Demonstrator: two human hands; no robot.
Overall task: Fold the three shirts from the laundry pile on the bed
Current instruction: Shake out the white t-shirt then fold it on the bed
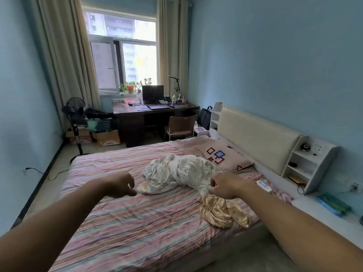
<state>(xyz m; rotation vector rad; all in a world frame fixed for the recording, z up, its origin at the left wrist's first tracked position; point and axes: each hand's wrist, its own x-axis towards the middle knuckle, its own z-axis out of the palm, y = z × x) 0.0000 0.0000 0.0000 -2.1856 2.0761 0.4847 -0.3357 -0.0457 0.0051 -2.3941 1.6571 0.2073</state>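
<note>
**Striped bed, laundry pile unfolded**

Striped bed [121,222] under a crumpled laundry pile [180,173], long axis left to right. Right hand [225,185] nearer, pinching the pile's pale near edge. Left hand [119,184] just beside its left end, fingers loosely curled, holding nothing.

— One camera only, worn on the head, up high at the foot side of the bed [121,209].
— Facing where?
— Forward and down, across the bed toward the window [121,54] and desk [151,110].
— Close?
— Near the arms, far from the window. Very wide, walls bent at the edges.
</note>
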